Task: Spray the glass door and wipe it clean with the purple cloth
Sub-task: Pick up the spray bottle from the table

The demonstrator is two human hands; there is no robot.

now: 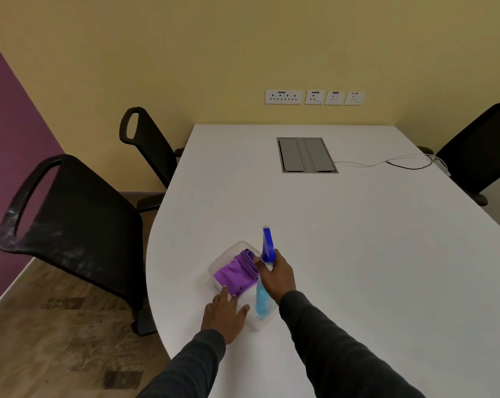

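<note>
A clear plastic tray sits near the front left edge of the white table. A folded purple cloth lies inside it. Beside the cloth stands a spray bottle with blue liquid and a blue trigger head. My right hand grips the bottle's neck just under the trigger. With fingers straight, my left hand lies flat at the tray's near edge, its fingertips touching the cloth. No glass door is in view.
Two black office chairs stand along the table's left side, a third at the far right. A grey cable hatch is set in the tabletop, with white cables running right. Wall sockets sit behind.
</note>
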